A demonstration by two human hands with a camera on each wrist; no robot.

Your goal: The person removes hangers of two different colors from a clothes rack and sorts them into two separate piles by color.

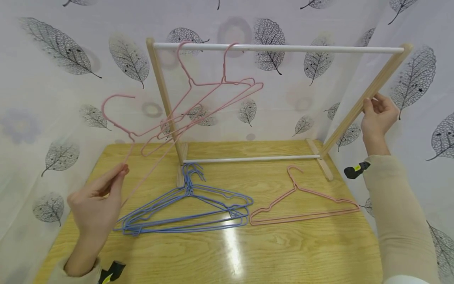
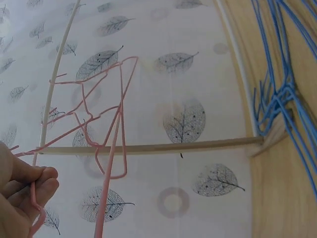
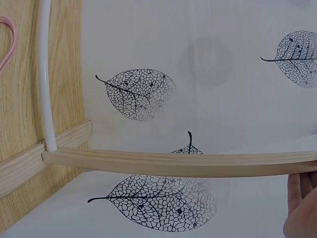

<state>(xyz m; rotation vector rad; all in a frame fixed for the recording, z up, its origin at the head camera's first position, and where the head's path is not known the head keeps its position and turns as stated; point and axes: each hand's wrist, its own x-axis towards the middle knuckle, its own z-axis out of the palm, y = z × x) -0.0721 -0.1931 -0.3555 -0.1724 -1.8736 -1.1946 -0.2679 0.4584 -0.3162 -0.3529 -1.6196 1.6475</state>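
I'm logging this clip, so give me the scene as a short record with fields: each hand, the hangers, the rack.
left hand: pinches the held pink hanger, raised left of the rack
right hand: grips the rack's right wooden post
hung pink hangers: two, hooked on the white top rail
blue hangers: a stack lying on the wooden table
lone pink hanger: flat on the table, right of the blue stack
backdrop: white, leaf print
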